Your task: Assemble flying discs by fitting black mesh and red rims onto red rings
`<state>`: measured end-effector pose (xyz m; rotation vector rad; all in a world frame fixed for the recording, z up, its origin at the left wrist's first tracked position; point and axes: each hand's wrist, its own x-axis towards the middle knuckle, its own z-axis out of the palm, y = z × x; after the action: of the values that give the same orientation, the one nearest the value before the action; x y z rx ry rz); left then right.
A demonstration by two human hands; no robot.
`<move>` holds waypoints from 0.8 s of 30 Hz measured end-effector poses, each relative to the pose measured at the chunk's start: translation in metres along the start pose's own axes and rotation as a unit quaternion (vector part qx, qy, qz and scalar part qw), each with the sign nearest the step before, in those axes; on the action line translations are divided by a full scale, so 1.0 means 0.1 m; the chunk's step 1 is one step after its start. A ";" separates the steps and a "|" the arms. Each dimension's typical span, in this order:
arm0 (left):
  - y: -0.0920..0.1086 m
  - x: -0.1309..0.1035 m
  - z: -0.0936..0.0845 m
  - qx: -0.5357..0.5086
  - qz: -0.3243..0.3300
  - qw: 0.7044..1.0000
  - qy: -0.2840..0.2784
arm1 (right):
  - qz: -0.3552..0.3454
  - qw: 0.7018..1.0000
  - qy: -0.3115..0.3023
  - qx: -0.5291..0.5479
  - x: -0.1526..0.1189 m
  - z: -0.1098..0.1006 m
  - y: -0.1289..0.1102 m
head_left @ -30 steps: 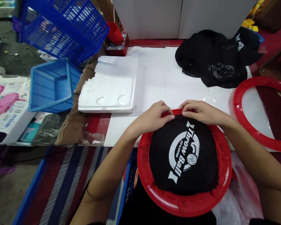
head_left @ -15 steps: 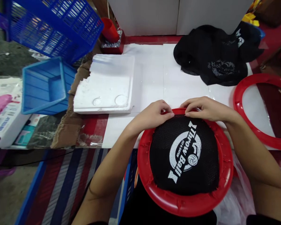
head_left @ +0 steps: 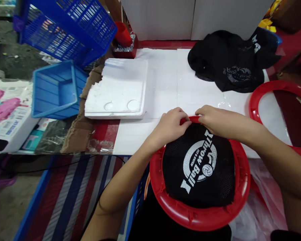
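Pinched narrowly by left hand [head_left: 174,126] and right hand [head_left: 213,119] at its upper rim: one red plastic ring [head_left: 199,219] with black "Throw Ball" mesh [head_left: 203,167], lower centre-right of frame; black mesh pieces [head_left: 228,60], upper right.

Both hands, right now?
Left hand: fingers pinched at the far rim of the red ring with black mesh.
Right hand: fingers curled at that rim; grip unclear.
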<state>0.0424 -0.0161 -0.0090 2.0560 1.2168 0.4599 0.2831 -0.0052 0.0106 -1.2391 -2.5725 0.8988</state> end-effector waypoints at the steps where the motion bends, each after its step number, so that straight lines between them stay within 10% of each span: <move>1: 0.00 -0.02 0.01 -0.015 0.006 1.000 0.011 | -0.005 1.000 -0.015 -0.016 0.01 -0.01 0.02; 24: 0.06 -0.19 0.15 0.153 0.061 0.986 0.024 | 0.025 0.992 -0.079 -0.090 0.09 -0.18 -0.02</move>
<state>0.0458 -0.0401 -0.0148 2.4034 1.2572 0.3999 0.2833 0.0085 0.0249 -1.3347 -2.8138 0.8192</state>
